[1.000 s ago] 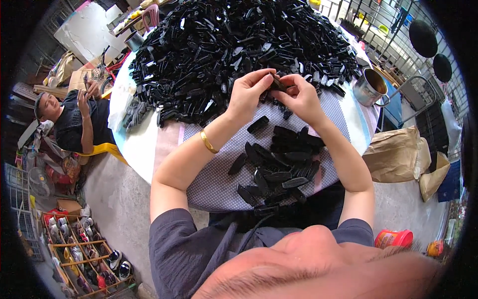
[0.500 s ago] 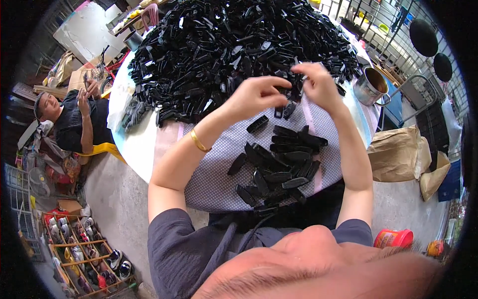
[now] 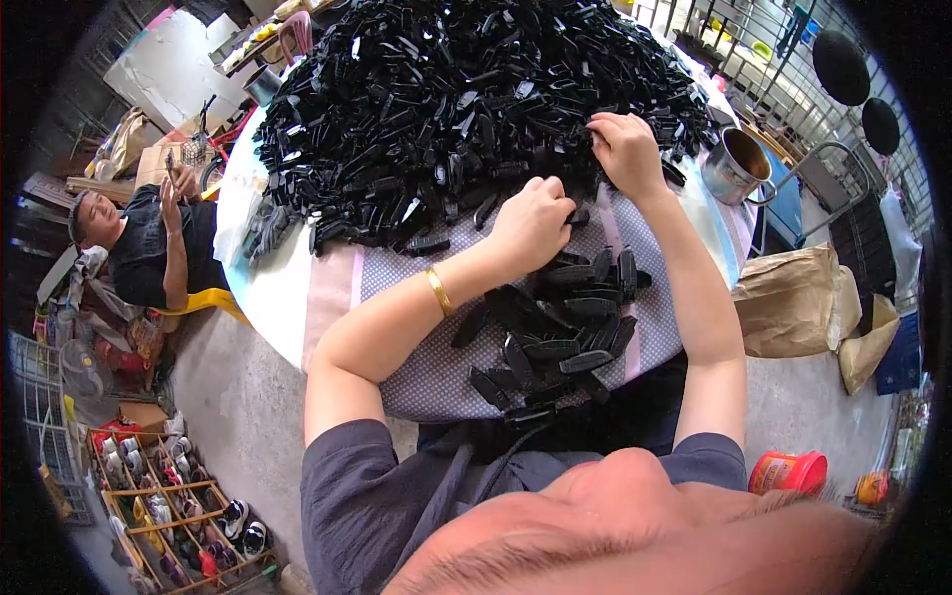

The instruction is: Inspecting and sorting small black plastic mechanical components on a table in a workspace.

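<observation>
A large heap of small, glossy black plastic pieces [image 3: 436,109] covers the far part of the round table [image 3: 327,312]. Close to me lies a smaller pile of longer black plastic pieces [image 3: 555,342] with rounded ends. Just beyond that pile, my left hand [image 3: 534,224] is closed, and a black plastic piece [image 3: 579,215] shows at its fingertips. My right hand [image 3: 629,155] is at the near right edge of the heap, its fingers curled and pressed together. What they hold, if anything, is hidden.
A metal mug [image 3: 736,167] stands at the table's right edge. Grey gloves [image 3: 266,230] lie at its left edge. Brown paper sacks [image 3: 793,302] and a red tub [image 3: 788,473] are on the right floor. A person [image 3: 149,238] sits at left, near a shoe rack [image 3: 169,506].
My left hand has come nearer to me and right, closing around a black plastic piece. My right hand's spread fingers have drawn together at the heap. A loose piece beside the small pile is now covered.
</observation>
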Motion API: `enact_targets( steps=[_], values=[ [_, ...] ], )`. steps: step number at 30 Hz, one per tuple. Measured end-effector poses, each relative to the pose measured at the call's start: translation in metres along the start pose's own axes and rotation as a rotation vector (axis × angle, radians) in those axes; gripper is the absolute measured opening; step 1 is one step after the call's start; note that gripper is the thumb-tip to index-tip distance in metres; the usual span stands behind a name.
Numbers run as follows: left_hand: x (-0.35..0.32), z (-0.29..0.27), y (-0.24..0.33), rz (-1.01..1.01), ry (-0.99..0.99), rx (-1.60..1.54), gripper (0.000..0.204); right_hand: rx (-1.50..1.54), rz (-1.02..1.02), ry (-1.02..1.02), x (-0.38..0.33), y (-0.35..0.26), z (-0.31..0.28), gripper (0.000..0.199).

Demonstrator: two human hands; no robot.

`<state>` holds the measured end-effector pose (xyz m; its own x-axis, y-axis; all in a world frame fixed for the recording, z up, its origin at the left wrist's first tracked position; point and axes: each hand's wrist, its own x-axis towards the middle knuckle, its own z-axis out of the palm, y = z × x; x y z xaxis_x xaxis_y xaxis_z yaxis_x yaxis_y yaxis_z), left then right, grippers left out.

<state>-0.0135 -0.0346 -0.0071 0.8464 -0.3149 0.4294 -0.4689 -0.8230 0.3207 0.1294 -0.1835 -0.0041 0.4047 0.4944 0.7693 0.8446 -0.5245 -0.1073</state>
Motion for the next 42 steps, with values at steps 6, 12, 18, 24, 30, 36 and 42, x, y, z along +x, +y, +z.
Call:
enact_targets(
  steps=[6, 12, 18, 24, 30, 36, 42],
  values=[
    [0.004, -0.011, -0.011, -0.169, 0.285, -0.306, 0.018, 0.29, 0.231, -0.014, -0.004, -0.03, -0.021, 0.023],
    [0.006, -0.014, -0.034, -0.575, 0.215, -1.215, 0.024, 0.743, 0.36, -0.276, -0.008, -0.06, -0.027, 0.022],
    [0.008, -0.014, -0.034, -0.568, 0.238, -1.21, 0.023, 0.675, 0.29, -0.196, -0.008, -0.064, -0.031, 0.021],
    [0.006, -0.014, -0.036, -0.542, 0.264, -1.183, 0.028, 0.496, 0.158, -0.158, -0.008, -0.069, -0.034, 0.021],
    [0.006, -0.014, -0.037, -0.481, 0.303, -1.113, 0.029, 0.427, 0.153, -0.157, -0.008, -0.078, -0.036, 0.021],
    [0.008, -0.011, -0.019, -0.396, 0.358, -0.972, 0.031, 0.161, -0.006, -0.046, -0.01, -0.084, -0.033, 0.017],
    [0.01, -0.025, -0.019, -0.398, 0.418, -1.162, 0.025, 0.315, 0.087, -0.041, -0.009, -0.094, -0.032, 0.02]
  ],
)
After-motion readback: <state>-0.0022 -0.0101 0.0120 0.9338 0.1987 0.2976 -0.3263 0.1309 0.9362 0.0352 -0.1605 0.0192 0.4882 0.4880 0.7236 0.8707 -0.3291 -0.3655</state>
